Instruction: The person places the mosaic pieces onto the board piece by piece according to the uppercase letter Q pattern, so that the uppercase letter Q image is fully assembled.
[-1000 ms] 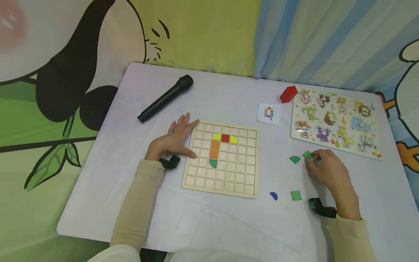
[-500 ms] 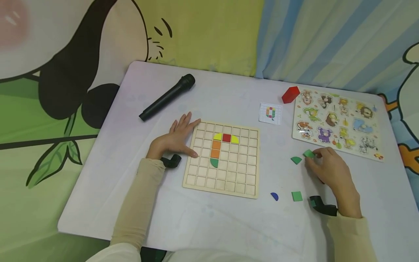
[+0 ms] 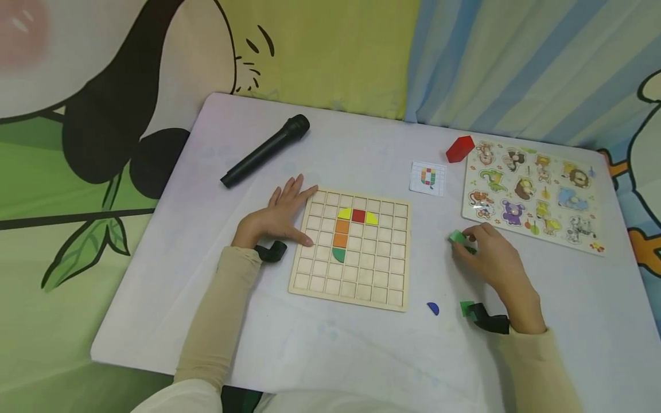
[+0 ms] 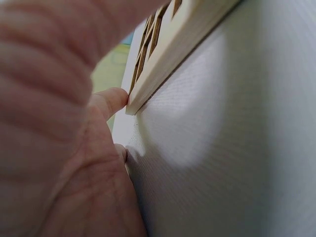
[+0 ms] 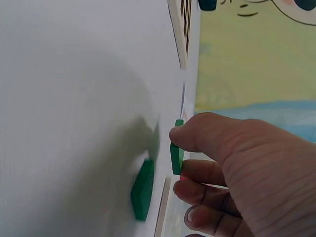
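My left hand lies spread at the left side of the wooden grid board, thumb and a fingertip against its edge. Yellow, red, orange and green tiles sit in the board's cells, among them a red square and two orange squares. Between thumb and fingers my right hand pinches a green square tile, held above the table. Beneath that hand a green quarter-round tile lies on the cloth, partly covered in the head view. Another green square is partly behind the right wrist camera.
A blue half-round tile lies right of the board. Behind it are a small pattern card, a red block and an animal puzzle board. A black microphone lies at the back left.
My right hand has picked up the green square tile and moved left with it, over the quarter-round tile. The left hand stays at the board's edge.
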### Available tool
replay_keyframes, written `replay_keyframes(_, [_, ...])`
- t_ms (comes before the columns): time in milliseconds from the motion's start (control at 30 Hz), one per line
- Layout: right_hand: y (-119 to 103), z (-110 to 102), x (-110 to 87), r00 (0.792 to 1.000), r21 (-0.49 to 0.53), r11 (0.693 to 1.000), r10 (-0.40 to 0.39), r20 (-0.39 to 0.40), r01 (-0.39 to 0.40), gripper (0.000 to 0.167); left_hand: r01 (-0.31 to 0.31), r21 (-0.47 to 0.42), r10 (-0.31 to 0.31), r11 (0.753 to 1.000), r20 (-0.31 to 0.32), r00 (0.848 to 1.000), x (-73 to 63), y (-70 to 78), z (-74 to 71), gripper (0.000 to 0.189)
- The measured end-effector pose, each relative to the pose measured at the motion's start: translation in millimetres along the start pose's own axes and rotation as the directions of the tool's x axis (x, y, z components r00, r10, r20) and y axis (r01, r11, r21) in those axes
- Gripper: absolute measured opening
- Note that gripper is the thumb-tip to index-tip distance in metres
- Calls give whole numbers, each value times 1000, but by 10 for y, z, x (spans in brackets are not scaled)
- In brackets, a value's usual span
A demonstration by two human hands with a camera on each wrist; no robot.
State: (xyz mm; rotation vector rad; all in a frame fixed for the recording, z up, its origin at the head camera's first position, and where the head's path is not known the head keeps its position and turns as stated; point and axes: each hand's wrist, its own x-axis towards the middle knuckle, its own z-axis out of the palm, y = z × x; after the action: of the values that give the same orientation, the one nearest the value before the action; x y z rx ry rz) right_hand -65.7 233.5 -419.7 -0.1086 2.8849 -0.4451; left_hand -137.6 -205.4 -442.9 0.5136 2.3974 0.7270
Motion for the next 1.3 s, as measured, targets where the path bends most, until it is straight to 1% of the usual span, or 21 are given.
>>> replay_keyframes(233, [-261,90,91,997,5,997,-73,14,73,36,15,-11,-15,1000,-1,1000,-4,-18,16,129])
replay_keyframes(567, [-628,149,220,980,8,981,-196,32,196,31,22,-28,-23,999,-4,1000,-37,-27,0,129])
replay_keyframes(800, [-968,232,286,956,12,958,-287,64,286,29,17,-28,-17,999,-4,1000,-45,-58,8,130])
replay_keyframes(967, [-1152,286,332,932,12,933,-360,46,360,29,11,-14,-11,1000,-3,1000,-57,-43,8,130])
replay_keyframes(1100, [-1236,317,357,922,0,923,-384,50,385,29,3,1,-3,1000,-1,1000,-51,-28,0,129])
replay_keyframes(1200, [-1272,328,366,919,-11,920,-391,60,392,31,0,-7,0,1000,0,1000,-33,-13,-5,129])
replay_keyframes(1300, [-1298,332,372,911,-21,912,-408,64,410,32,6,-17,-6,1000,1,1000,-25,2,-11,130])
